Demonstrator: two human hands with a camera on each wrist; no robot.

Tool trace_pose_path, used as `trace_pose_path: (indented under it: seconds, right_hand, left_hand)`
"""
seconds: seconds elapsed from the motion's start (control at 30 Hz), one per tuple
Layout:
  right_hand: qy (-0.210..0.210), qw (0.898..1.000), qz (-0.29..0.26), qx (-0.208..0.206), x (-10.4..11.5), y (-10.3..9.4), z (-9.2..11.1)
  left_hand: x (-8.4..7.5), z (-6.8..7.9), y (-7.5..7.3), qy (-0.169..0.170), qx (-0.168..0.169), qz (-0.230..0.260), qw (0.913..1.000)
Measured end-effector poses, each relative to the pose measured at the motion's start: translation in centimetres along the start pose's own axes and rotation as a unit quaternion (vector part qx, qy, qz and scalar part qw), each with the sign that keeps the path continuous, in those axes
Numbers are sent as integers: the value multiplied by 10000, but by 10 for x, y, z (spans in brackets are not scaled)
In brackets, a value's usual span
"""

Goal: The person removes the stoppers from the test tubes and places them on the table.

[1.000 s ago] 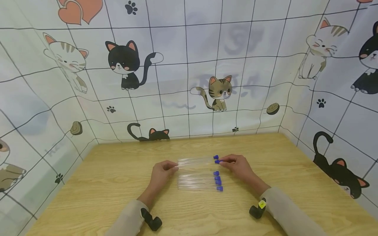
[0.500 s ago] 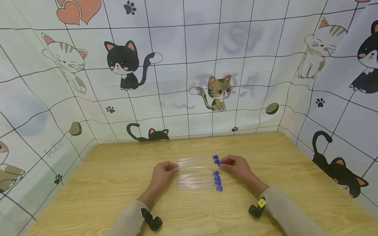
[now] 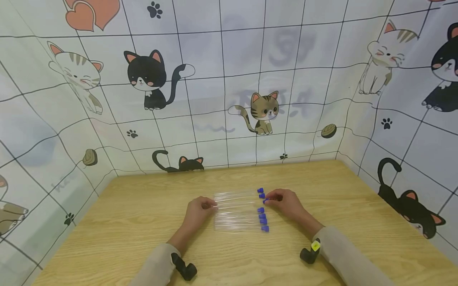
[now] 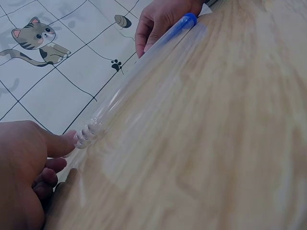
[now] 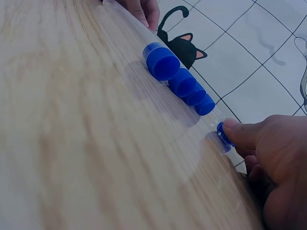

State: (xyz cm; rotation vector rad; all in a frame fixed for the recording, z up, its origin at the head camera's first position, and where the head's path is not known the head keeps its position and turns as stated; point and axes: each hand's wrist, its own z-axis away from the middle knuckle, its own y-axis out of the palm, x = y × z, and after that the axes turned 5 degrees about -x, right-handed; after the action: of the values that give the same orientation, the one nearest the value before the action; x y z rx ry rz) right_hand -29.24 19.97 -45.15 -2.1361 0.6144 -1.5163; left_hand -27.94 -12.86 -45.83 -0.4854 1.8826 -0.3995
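Observation:
Clear test tubes with blue caps lie side by side on the table, caps to the right. My right hand (image 3: 286, 202) pinches the blue cap (image 3: 265, 201) of one test tube (image 3: 236, 205) between thumb and fingers. At that tube's other end, my left hand (image 3: 198, 210) holds the rounded tip; its thumb (image 4: 60, 144) meets the clear ends (image 4: 87, 136) in the left wrist view. Two tubes (image 3: 232, 195) lie beyond the held one, and several more (image 3: 236, 222) lie nearer. In the right wrist view, the near caps (image 5: 163, 64) line up beside the pinched cap (image 5: 223, 135).
The wooden table (image 3: 143, 234) reaches back to a white cat-print cloth (image 3: 211, 51), which also rises along both sides. A black wrist camera (image 3: 184, 267) sits at my left sleeve, and another black camera (image 3: 309, 254) at my right.
Both hands have shifted slightly toward me with the held tube. Its cap has come away from the two far caps and now sits between them and the near row.

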Motion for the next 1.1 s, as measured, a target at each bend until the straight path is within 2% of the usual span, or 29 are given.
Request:
trace_pose_path:
  seconds: [0.2, 0.43, 0.67, 1.1]
  right_hand:
    - [84, 10000, 51, -18, 2, 3, -3]
    - [190, 9998, 106, 17, 3, 5, -2]
    - [-15, 10000, 44, 49, 1, 4, -3]
    - [-49, 9999, -100, 56, -1, 4, -4]
  left_hand:
    - [1, -1, 1, 27, -63, -36, 10000]
    - [1, 2, 1, -52, 26, -2, 10000]
    - [-1, 1, 1, -48, -19, -92, 9999]
    - [-4, 1, 2, -92, -73, -139, 9998]
